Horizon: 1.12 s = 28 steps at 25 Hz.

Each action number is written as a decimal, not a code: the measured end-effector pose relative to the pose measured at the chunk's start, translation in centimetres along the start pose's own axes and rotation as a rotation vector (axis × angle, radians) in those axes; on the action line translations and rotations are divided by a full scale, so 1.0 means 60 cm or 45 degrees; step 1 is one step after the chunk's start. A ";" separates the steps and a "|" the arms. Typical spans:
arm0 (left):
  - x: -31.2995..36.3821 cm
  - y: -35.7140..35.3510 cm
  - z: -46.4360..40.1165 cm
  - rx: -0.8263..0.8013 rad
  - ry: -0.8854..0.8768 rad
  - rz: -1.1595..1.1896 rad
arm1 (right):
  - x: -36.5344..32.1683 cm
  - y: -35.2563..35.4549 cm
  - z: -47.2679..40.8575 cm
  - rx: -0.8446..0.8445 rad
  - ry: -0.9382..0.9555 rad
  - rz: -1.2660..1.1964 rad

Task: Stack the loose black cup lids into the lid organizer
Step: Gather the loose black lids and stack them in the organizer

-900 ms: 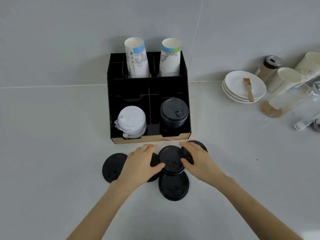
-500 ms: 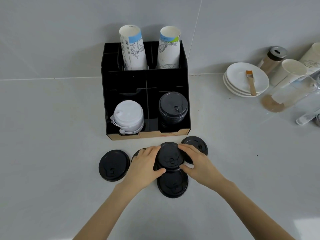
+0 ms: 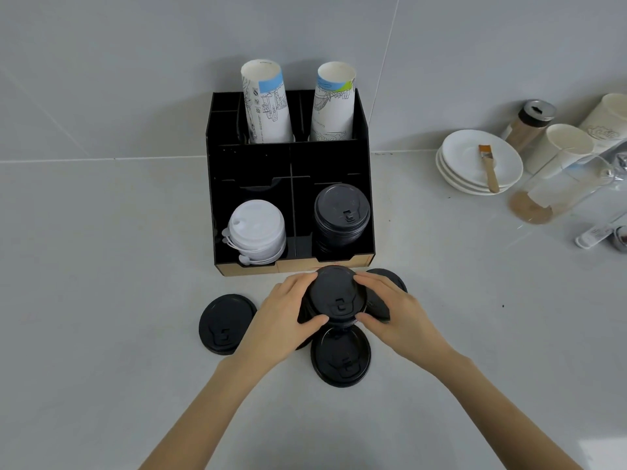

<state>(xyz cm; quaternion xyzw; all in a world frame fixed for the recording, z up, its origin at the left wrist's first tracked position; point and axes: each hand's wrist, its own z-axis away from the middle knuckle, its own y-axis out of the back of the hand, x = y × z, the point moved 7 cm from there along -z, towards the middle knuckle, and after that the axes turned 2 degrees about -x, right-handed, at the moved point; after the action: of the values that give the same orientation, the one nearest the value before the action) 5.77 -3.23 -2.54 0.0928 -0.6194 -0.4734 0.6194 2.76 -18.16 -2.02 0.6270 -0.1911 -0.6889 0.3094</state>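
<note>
A black lid organizer stands against the wall. Its front right bay holds a stack of black lids; its front left bay holds white lids. Just in front of it, my left hand and my right hand grip a black lid from both sides, lifted a little off the counter. Loose black lids lie flat around it: one to the left, one below, one behind my right hand. Another lid is mostly hidden under my left hand.
Two printed paper cup stacks stand in the organizer's back bays. At the right are white saucers with a brush, a shaker, paper cups and a glass.
Both hands have closed around the middle black lid and raised it toward the organizer's front edge. The camera has shifted slightly.
</note>
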 end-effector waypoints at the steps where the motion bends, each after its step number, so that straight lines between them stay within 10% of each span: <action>1: 0.006 0.008 0.000 0.040 -0.027 0.031 | -0.006 0.008 -0.001 0.023 0.013 -0.008; 28: 0.031 0.098 -0.167 0.278 -0.043 0.096 | -0.022 0.118 -0.180 0.101 0.111 0.154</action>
<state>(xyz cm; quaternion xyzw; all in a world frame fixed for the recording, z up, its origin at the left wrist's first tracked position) 16.69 -6.10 0.71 0.1283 -0.6806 -0.3810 0.6124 14.75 -21.16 2.06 0.6554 -0.2421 -0.6329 0.3336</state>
